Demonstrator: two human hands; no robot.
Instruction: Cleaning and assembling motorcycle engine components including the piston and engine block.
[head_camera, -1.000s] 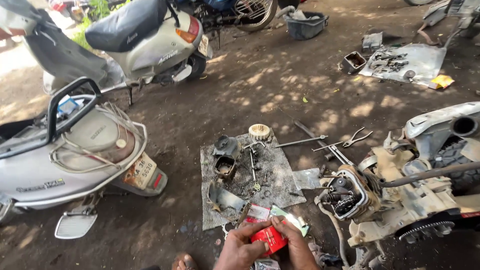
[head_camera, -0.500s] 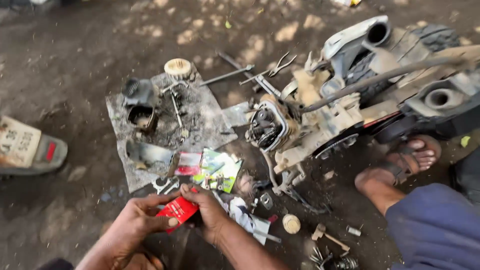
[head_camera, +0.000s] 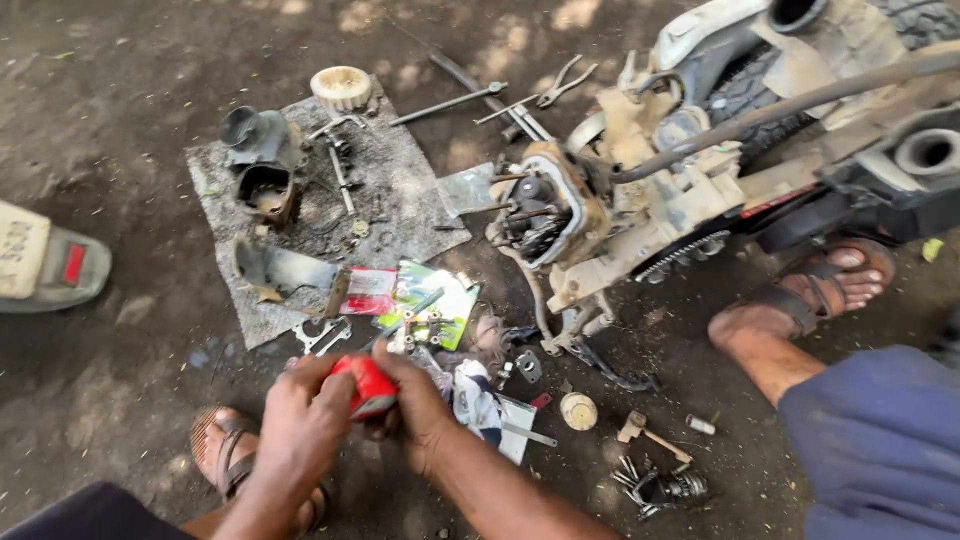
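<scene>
Both hands low in the frame, left of centre, meeting on a small red packet (head_camera: 367, 385). Left hand (head_camera: 305, 425) wrapped over its left end, fingers curled and pressed together on it; right hand (head_camera: 420, 410) closing on the right end, thumb and forefinger pinching the edge. Packet held clear of the ground, just below a green and a red-and-white packet (head_camera: 432, 303) lying flat on the dirt.

Compared with half a second ago: view swung lower and closer, hands now bunched tighter round the red packet, more of it hidden under the fingers than before. Looks like a firmer two-handed hold, as for tearing or twisting it open, though no tear visible.

Upper left of the frame: grey mat (head_camera: 400, 190) spread with dirty engine parts (head_camera: 262, 165) and a pale round gear (head_camera: 342, 87). Above centre: long rods and pliers (head_camera: 565, 82) on the soil. Right half: stripped scooter engine (head_camera: 560, 215) with its open end facing the mat. Lower right: sandalled foot (head_camera: 815, 290) and a blue sleeve or trouser leg (head_camera: 880, 440). Bottom left: own sandalled foot (head_camera: 225, 450) under the left wrist. Small bolts and springs (head_camera: 655, 485) scattered below centre.
</scene>
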